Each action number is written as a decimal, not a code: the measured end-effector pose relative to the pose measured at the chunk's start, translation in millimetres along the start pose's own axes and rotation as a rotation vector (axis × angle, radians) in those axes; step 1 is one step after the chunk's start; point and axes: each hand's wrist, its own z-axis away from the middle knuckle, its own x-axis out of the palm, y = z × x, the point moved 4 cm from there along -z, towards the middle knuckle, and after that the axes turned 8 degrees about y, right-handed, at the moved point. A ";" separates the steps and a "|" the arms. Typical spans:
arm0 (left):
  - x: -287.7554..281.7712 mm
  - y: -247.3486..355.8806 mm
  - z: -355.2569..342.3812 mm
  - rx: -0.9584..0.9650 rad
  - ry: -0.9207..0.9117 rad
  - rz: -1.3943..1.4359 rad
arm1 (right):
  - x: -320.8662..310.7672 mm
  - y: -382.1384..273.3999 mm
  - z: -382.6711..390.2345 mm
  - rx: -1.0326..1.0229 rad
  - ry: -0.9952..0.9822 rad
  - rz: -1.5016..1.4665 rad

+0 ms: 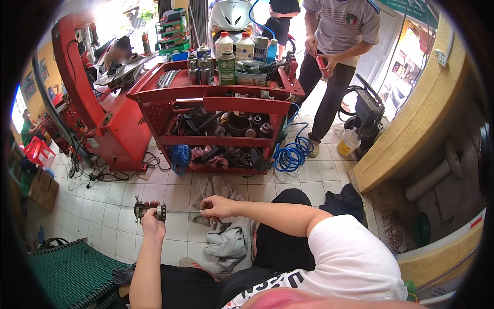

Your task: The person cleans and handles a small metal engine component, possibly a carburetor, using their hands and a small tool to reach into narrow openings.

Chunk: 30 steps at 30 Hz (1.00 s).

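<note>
My left hand (153,222) is closed around a dark metal mechanical part (160,212) with a round collar and knobbed studs at its far left end. A thin straight metal rod (182,211) runs from that part's right side to my right hand (216,207). The fingers of my right hand pinch the rod's right end. Whether the rod goes into the part or only meets it, I cannot tell. Below both hands, a crumpled grey cloth (226,242) lies on the tiled floor, close to my knee.
A red tool cart (221,139) full of tools, cans and bottles stands ahead. Left of it is a red machine (116,139) with cables on the floor. A coiled blue hose (289,157) lies near a standing person (339,36). A green woven seat (72,275) is at my left.
</note>
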 end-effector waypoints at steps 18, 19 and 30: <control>14.9 -5.8 16.0 0.031 -0.015 -0.060 | -0.3 19.2 -7.0 0.123 0.036 -0.046; 14.9 -5.9 16.0 0.030 -0.015 -0.062 | -0.5 19.6 -7.0 0.129 0.038 -0.055; 13.3 -10.3 15.6 0.054 -0.003 -0.090 | 0.1 16.4 -3.5 0.076 0.082 -0.006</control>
